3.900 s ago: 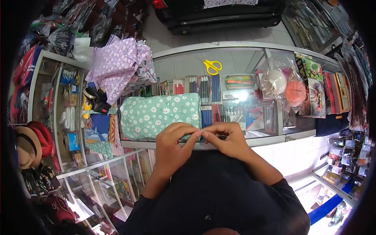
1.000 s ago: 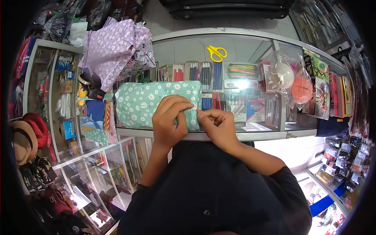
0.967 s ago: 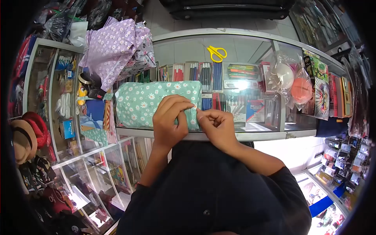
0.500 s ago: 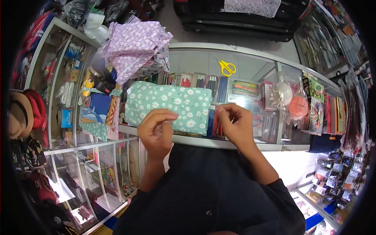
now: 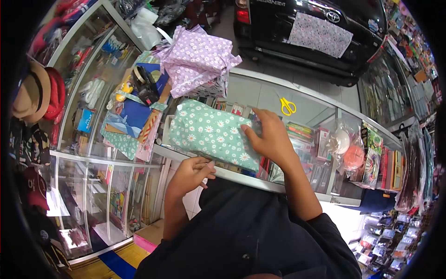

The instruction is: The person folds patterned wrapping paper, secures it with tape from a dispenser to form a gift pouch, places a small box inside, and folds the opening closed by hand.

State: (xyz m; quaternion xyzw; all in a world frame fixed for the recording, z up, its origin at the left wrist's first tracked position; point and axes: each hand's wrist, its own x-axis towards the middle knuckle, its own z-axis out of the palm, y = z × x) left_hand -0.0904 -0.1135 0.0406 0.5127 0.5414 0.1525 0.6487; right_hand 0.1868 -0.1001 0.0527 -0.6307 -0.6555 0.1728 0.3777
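Observation:
A parcel wrapped in green daisy-patterned paper (image 5: 209,132) lies on the glass counter in front of me. My right hand (image 5: 269,137) rests at the parcel's right end, thumb on top and fingers stretched along the far corner. Just below the parcel's near edge, my left hand (image 5: 189,176) is closed, its fingers curled together. Whatever the left fingers may hold is too small to make out. Beyond the parcel to the right, yellow-handled scissors (image 5: 288,106) lie on the glass.
Purple floral packages (image 5: 197,56) are piled at the back left. A black tape dispenser (image 5: 145,88) sits on papers and blue sheets to the left. Bagged round items (image 5: 346,146) stand on the right. Behind the counter is a parked black car (image 5: 311,42).
My left hand has dropped from above the parcel to its near edge. My right hand has moved onto the parcel's right end. The view has tilted and shifted.

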